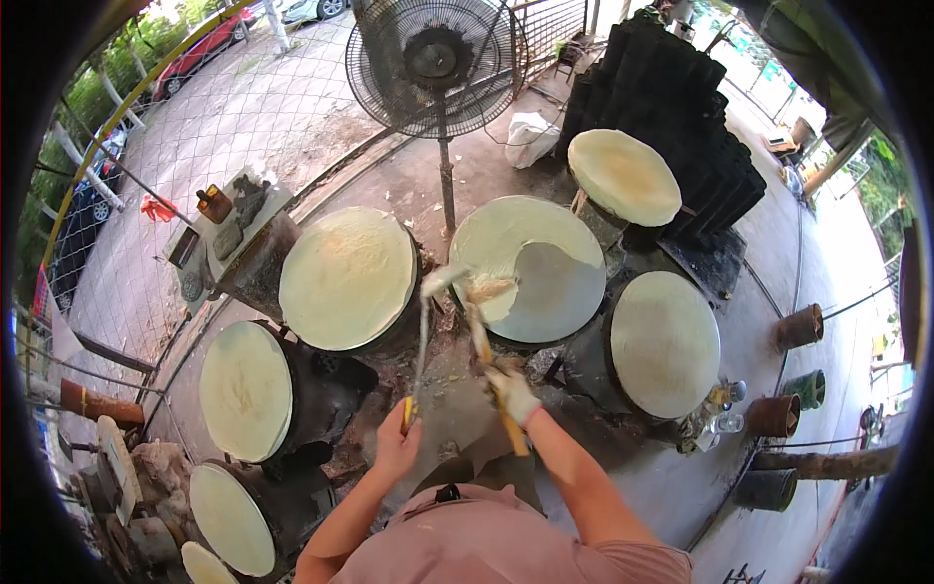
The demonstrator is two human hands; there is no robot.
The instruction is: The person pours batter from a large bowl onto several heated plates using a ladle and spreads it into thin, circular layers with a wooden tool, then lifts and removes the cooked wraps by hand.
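Observation:
My left hand (397, 446), bare, is closed round the yellow handle of a thin metal-shafted tool (422, 346). Its head is coated in a pale lump of batter (444, 280), so its exact shape is hidden. My right hand (511, 394), in a white glove, grips a wooden-handled spreader (479, 336); its end is smeared by motion over the left edge of a round griddle (562, 297). Pale batter (496, 238) covers the left and far part of that griddle, while bare grey metal shows at the near right. Both tool heads are close together.
Batter-coated griddles (348, 277) (245, 391) (665, 344) stand on drum stoves around me. Another pale round (625, 177) lies beyond, beside stacked black briquettes (662, 107). A standing fan (435, 63) rises ahead, before a wire fence (195, 127). Rusty cans (773, 416) line the right.

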